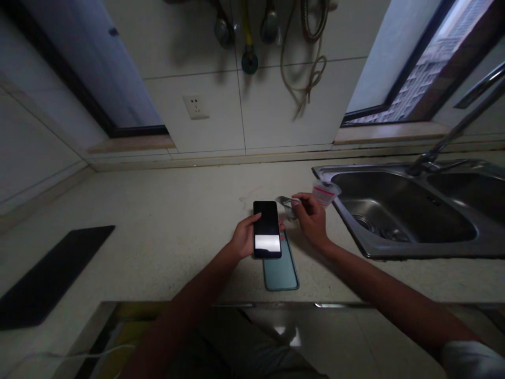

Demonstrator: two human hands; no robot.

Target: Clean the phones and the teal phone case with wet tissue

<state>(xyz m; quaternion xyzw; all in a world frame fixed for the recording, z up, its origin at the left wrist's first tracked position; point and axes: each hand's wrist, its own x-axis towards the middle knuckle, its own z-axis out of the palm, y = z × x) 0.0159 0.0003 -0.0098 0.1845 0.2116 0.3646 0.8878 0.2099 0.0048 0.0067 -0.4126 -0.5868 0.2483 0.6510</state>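
Observation:
My left hand point(244, 235) grips a black phone point(267, 229) by its left edge, screen up, just above the counter. Under its lower end lies a teal phone case point(281, 271), flat on the counter. My right hand point(311, 216) is right of the phone, fingers pinched on a thin clear film or wrapper point(284, 202) beside the phone's top corner. A small clear packet with red print point(325, 191) rests on the sink's rim just beyond that hand.
A steel double sink point(410, 247) with a faucet point(453, 134) fills the right side. A black mat point(51, 273) lies on the counter's left. The tiled wall holds a socket point(195, 107) and hanging utensils point(248, 37). Windows flank it.

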